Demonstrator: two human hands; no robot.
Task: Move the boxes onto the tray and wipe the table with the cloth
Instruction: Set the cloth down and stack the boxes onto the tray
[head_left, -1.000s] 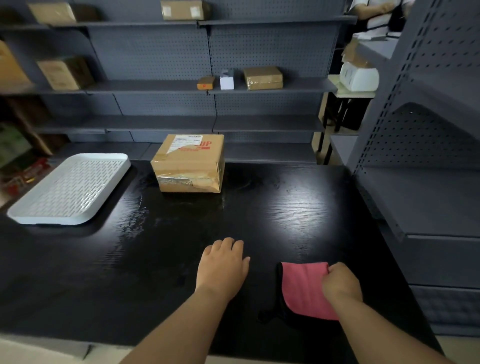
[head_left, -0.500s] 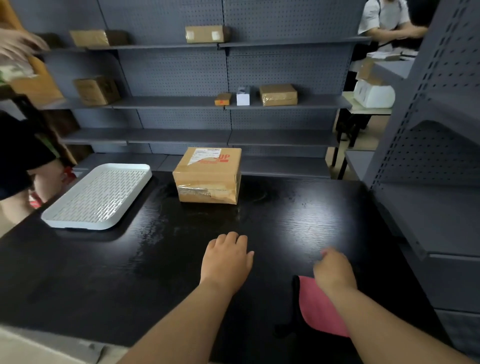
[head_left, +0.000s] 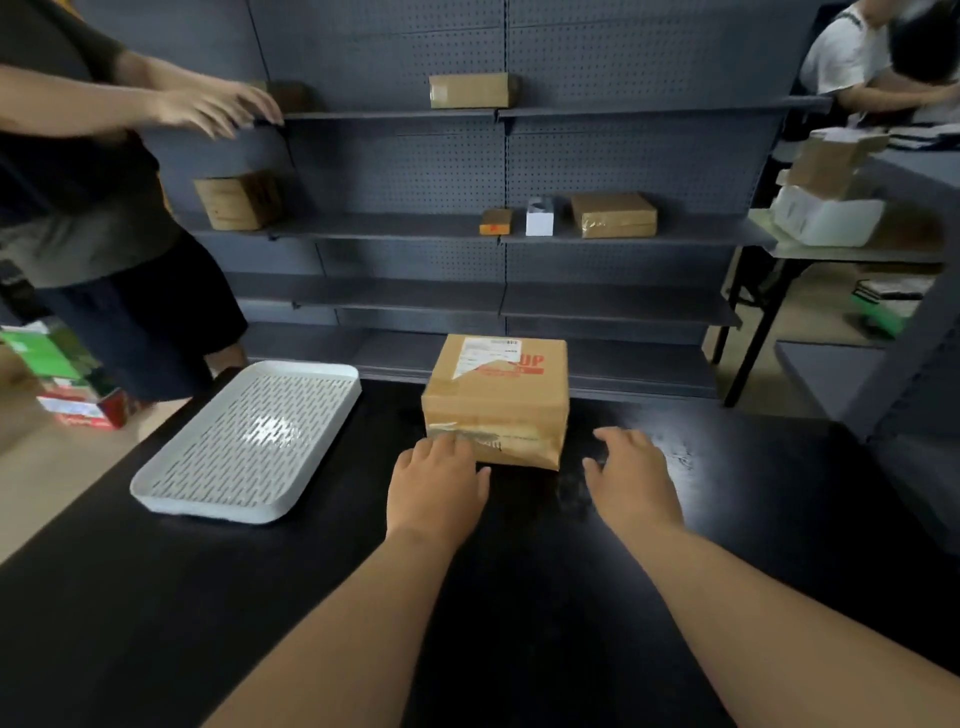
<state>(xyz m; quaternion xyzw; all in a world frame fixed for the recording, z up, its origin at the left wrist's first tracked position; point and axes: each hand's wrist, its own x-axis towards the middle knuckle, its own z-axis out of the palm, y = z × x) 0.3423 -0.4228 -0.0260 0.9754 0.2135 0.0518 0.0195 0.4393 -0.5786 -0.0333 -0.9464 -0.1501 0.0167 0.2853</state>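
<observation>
Box (head_left: 496, 395) sits on desk (head_left: 519, 613) straight ahead, broad front facing me. My left hand (head_left: 436, 483) nearer, loose fingers touching its front left corner; my right hand (head_left: 631, 478) spread, empty, just beside right corner. Tray (head_left: 156, 491) lies left, apart.

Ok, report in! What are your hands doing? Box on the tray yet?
Both hands open: left hand at near face of box, right hand beside it. Box on table, not on tray. Nothing between them.
</observation>
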